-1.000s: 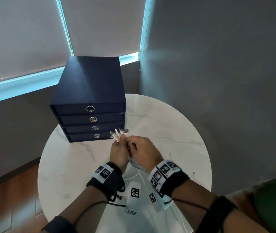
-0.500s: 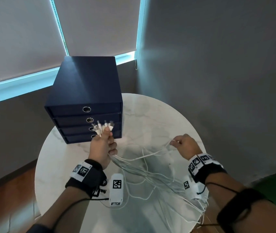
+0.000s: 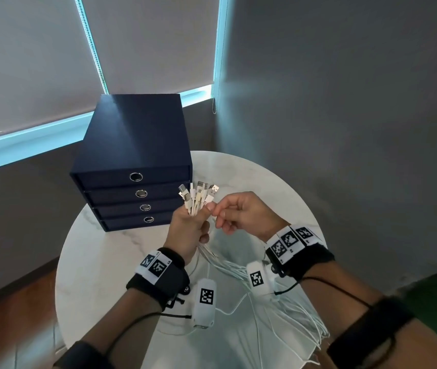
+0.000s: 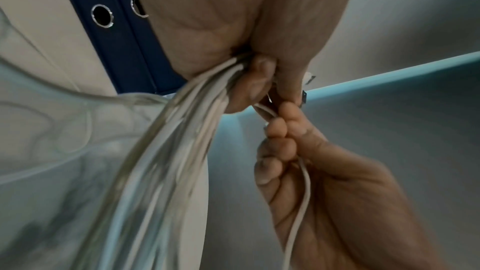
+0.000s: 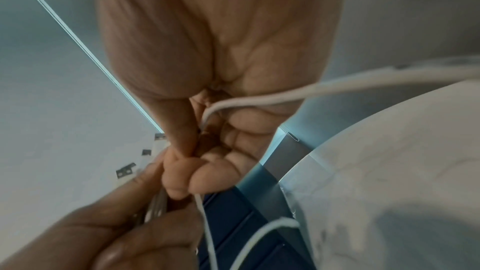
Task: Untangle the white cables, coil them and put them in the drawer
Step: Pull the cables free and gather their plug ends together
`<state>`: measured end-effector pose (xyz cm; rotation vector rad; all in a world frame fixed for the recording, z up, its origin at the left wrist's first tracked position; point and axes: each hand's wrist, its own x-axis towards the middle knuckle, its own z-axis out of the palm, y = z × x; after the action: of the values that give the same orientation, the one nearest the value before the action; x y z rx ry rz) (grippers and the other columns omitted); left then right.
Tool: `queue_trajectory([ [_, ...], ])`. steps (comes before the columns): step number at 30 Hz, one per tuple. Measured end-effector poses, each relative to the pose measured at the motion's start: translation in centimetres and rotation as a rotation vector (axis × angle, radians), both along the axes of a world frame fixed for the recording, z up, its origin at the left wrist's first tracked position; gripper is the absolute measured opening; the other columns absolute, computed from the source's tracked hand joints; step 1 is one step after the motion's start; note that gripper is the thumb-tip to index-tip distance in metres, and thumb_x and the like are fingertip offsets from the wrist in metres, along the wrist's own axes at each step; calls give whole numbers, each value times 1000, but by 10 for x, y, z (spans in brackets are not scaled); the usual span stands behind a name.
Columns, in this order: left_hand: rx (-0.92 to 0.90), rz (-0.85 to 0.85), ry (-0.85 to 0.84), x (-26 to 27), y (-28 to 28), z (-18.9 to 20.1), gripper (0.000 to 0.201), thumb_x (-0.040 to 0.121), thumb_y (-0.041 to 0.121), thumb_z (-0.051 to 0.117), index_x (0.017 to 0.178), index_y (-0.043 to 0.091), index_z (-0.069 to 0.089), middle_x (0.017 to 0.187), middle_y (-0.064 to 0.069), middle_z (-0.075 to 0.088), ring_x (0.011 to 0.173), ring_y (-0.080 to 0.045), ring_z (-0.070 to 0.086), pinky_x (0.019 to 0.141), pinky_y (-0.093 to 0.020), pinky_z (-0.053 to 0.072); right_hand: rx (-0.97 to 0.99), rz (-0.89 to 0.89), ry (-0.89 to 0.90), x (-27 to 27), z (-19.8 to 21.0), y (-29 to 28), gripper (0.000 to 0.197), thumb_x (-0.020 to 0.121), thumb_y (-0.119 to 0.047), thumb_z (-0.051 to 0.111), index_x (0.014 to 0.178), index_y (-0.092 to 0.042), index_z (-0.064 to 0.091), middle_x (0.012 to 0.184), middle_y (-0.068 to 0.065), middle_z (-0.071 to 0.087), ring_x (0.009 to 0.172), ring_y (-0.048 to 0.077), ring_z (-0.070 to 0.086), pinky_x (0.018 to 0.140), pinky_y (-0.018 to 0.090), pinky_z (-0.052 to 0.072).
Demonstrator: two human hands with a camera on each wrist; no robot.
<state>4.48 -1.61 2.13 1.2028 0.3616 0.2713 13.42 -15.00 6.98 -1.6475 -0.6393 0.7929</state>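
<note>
The left hand (image 3: pixel 189 230) grips the white cables (image 3: pixel 241 270) in a bunch, plugs fanned upward in front of the navy drawer unit (image 3: pixel 132 145) (all four drawers closed). The right hand (image 3: pixel 244 213) pinches what looks like a single cable beside it. Loose lengths trail over the round table (image 3: pixel 100 262).

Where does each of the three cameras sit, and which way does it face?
Head: on the head, facing down at the round table, drawer unit and both forearms.
Left wrist: below the left hand, looking along its palm at the cable bundle it grips.
Right wrist: below the right hand, looking along its palm to fingers pinching one cable.
Shared: both wrist views show the other hand and the drawer unit.
</note>
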Motion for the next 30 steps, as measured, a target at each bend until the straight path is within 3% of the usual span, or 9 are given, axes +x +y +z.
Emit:
queue_trajectory([
  [4, -62, -41, 21, -4, 4, -9, 14, 96, 19, 63, 90, 6, 61, 77, -9, 50, 43, -10, 24, 42, -20, 25, 83, -164, -53, 5, 7, 1, 20, 93, 12, 48, 93, -7, 56, 68, 14, 66, 46, 17, 55, 50, 26, 47],
  [10, -144, 28, 97, -14, 8, -29, 10, 96, 15, 63, 89, 8, 60, 73, 1, 58, 42, -7, 27, 40, -19, 24, 320, -688, -131, 34, 27, -10, 26, 92, 11, 44, 88, -13, 53, 63, 11, 61, 43, 14, 46, 46, 22, 41],
  [13, -125, 42, 128, -15, 10, -31, 9, 96, 14, 63, 89, 7, 62, 70, 1, 58, 43, -8, 27, 40, -20, 25, 229, -830, -179, 49, 19, -23, 29, 89, 11, 41, 88, -13, 58, 65, 11, 61, 45, 12, 48, 51, 25, 44],
  [16, -55, 60, 150, -11, 9, -30, 14, 94, 13, 65, 80, 10, 63, 68, 0, 58, 42, -8, 29, 39, -20, 26, -256, -655, -486, 54, -1, -30, 39, 82, 5, 41, 98, -20, 68, 91, 4, 71, 81, 19, 64, 85, 38, 53],
  [19, 35, 49, 178, -6, 4, -27, 19, 92, 13, 68, 75, 9, 62, 65, -2, 59, 42, -10, 30, 41, -20, 25, -731, -180, -887, 30, -7, -24, 34, 87, -17, 52, 118, -27, 63, 127, -4, 55, 121, 23, 45, 106, 42, 38],
  [21, 69, 46, 178, -2, 0, -25, 20, 92, 12, 67, 74, 6, 62, 58, -1, 57, 42, -11, 30, 42, -20, 24, -769, 41, -956, 11, -6, -10, 23, 90, -32, 51, 108, -27, 63, 115, -4, 60, 109, 21, 52, 100, 43, 38],
  [24, 60, 40, 176, 0, 0, -24, 18, 93, 11, 66, 76, 4, 62, 54, 0, 52, 42, -11, 30, 44, -22, 24, -573, 116, -688, -1, -12, 2, 19, 94, -26, 50, 78, -24, 61, 74, -10, 60, 74, 14, 57, 73, 30, 42],
  [27, 23, 35, 169, -2, 6, -28, 17, 93, 13, 67, 78, 8, 62, 61, 1, 57, 42, -10, 30, 42, -20, 25, -377, -19, -563, 13, -11, 3, 26, 92, -12, 53, 71, -22, 64, 71, -15, 61, 68, -4, 56, 68, 21, 40],
  [30, 11, 56, 211, -8, 16, -41, 17, 92, 13, 68, 77, 11, 62, 68, -3, 60, 42, -10, 30, 40, -20, 25, -189, -380, -457, 37, 2, -1, 35, 88, -3, 52, 61, -22, 61, 70, -14, 63, 53, -6, 53, 62, 22, 42],
])
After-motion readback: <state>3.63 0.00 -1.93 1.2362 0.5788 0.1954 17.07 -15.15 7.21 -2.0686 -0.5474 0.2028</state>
